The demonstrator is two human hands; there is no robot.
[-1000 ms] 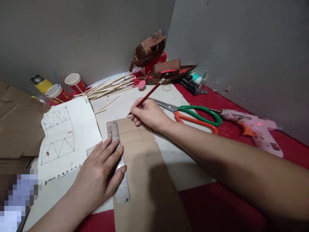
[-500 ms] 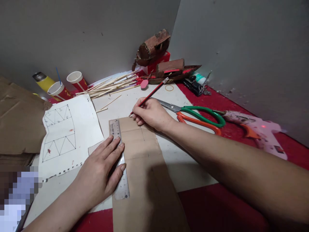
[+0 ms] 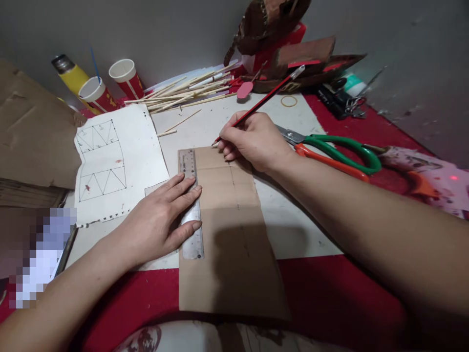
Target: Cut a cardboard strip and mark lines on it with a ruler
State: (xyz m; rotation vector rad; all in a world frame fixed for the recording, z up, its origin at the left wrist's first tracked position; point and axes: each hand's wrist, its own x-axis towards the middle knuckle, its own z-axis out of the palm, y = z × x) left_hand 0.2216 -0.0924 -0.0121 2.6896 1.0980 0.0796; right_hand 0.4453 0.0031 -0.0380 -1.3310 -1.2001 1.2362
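Observation:
My left hand (image 3: pixel 161 220) lies flat with fingers spread on a clear ruler (image 3: pixel 192 247), pressing it along the left side of a brown cardboard strip (image 3: pixel 230 188). Faint pencil marks run down the strip. In my right hand (image 3: pixel 256 139) is a red and black pencil (image 3: pixel 266 99), pinched between thumb and fingers. Its tip is at the strip's far edge, right of the ruler's end; whether it touches the cardboard I cannot tell. Left of the ruler, a torn-out notebook sheet (image 3: pixel 142 156) carries drawn zigzag triangles between lines.
Green and orange scissors (image 3: pixel 344 142) lie beyond my right forearm, near a pink glue gun (image 3: pixel 436 171). Thin wooden sticks (image 3: pixel 190 93), paper cups (image 3: pixel 126 78), a yellow bottle (image 3: pixel 71 76) and a brown model boat (image 3: pixel 304 63) stand along the back. Folded cardboard (image 3: pixel 32 127) is at left.
The camera view has tilted down, so the scene sits higher and farther right. My left hand stays on the ruler, and the pencil tip stays by the strip's far edge.

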